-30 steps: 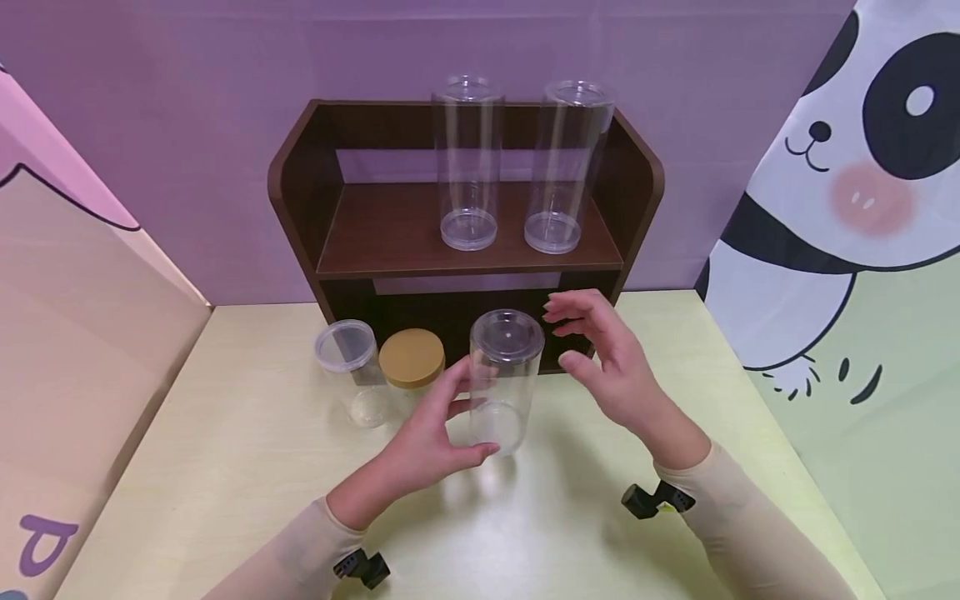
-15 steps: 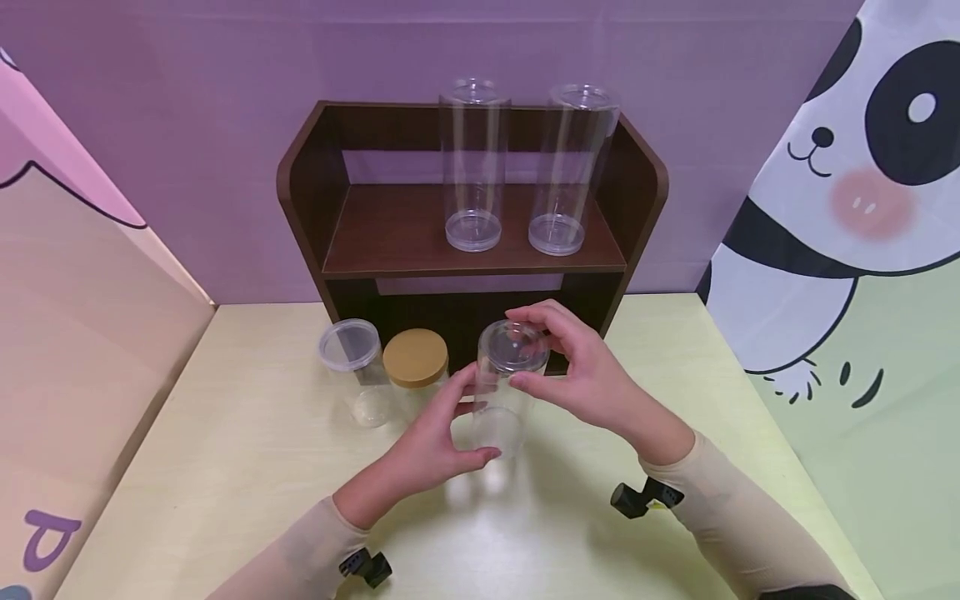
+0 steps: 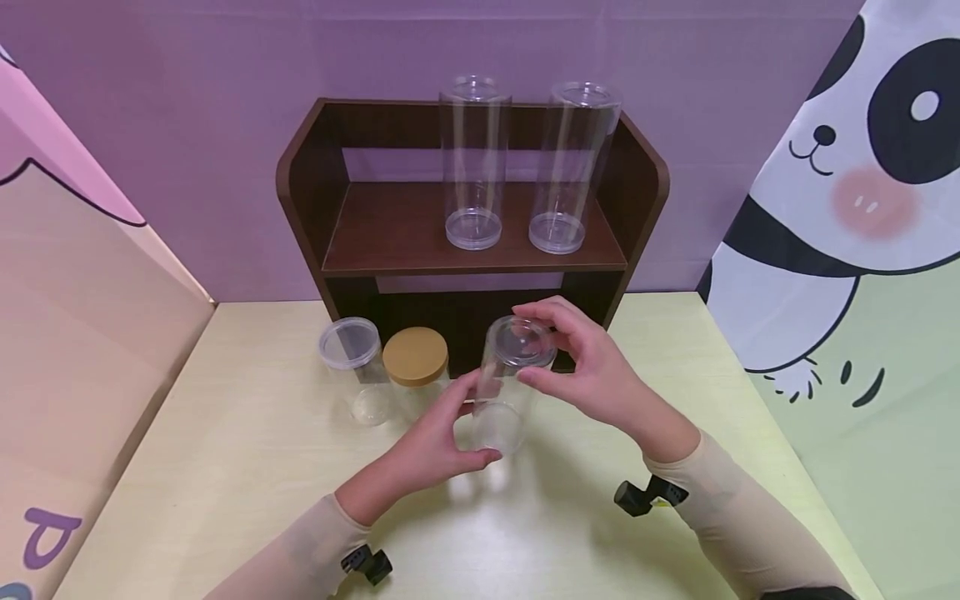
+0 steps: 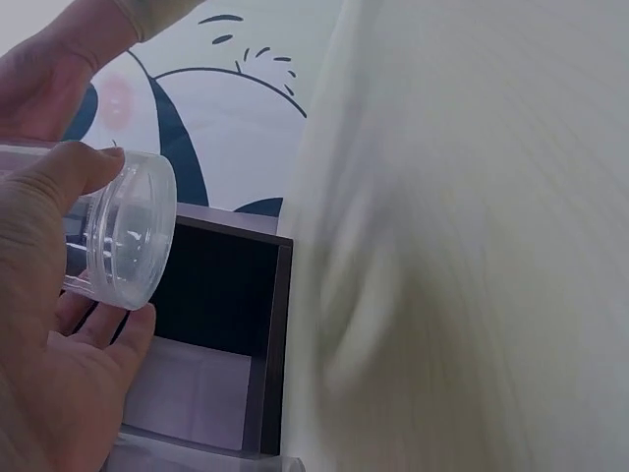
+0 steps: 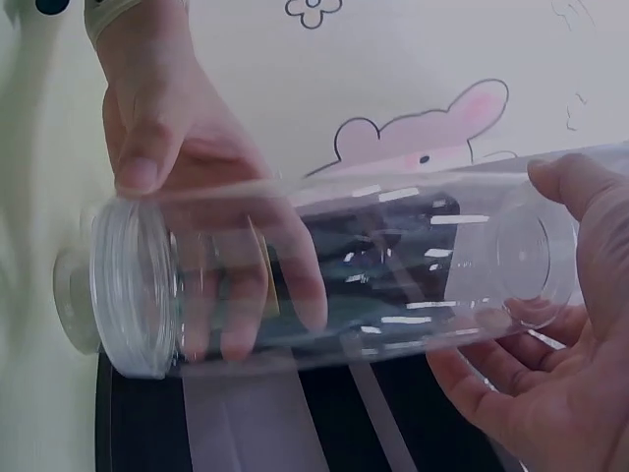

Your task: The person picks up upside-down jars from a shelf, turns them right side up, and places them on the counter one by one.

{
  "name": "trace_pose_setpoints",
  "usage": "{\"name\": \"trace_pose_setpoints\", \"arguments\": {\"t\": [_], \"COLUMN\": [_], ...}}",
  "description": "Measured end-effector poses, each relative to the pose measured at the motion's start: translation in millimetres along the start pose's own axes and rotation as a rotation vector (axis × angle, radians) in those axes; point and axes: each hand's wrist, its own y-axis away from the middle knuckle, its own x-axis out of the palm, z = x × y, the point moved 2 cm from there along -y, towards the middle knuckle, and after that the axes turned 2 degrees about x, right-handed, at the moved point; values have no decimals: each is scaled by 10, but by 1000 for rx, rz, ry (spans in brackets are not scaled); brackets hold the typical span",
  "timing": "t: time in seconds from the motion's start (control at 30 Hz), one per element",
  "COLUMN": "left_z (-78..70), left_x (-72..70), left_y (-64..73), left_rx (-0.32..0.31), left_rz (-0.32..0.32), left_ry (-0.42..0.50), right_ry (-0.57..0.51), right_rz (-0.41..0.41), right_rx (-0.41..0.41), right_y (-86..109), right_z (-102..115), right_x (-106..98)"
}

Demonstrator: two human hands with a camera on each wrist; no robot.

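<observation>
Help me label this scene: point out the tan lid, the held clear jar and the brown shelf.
Tan lid (image 3: pixel 416 356): head view, middle of its top.
Held clear jar (image 5: pixel 388 275): right wrist view, middle of its side wall.
Brown shelf (image 3: pixel 390 227): head view, bare part of its upper board.

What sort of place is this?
Probably a small staged corner for handling things, perhaps indoors: a pale table carries a brown shelf, a plain purple backdrop closes off the rear, and a big cartoon panda decorates the right side.

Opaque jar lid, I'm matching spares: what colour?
The lid is golden tan, clearest in the head view.
</observation>
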Motion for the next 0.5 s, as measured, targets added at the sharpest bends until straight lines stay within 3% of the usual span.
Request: {"name": "trace_pose_setpoints", "arguments": {"t": [0.23, 0.5], "left_z": [-49, -181], "left_x": [-57, -233], "left_y": [41, 147], "left_rx": [8, 24], "left_rz": [25, 0], "left_ry": [-74, -149], "right_ry": [-86, -145], "right_rz": [26, 94], "right_rx": [-30, -64], "right_y": [76, 219], "right_z": [-110, -329], "right_x": [-153, -385]}}
